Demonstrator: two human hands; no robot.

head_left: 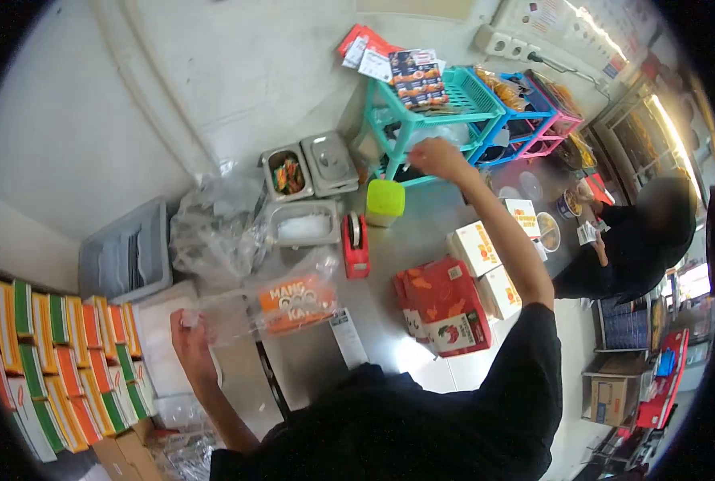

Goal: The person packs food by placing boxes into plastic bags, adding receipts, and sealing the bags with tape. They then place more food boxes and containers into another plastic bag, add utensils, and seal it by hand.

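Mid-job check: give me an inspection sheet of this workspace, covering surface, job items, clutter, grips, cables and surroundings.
Surface: metal worktop, partly covered, with bright glare.
Job's things: clear plastic bag; orange packet showing through it.
Clutter: red paper bag, white boxes, red tape dispenser, lime-lidded tub, paper slip.
Grips: left grip closed on the bag's gathered end; right grip at the turquoise rack, contents unclear.
Cables: dark plug at the white wall sockets; cord route unclear.
Surroundings: stacked cartons and grey crate at left; another person at right.
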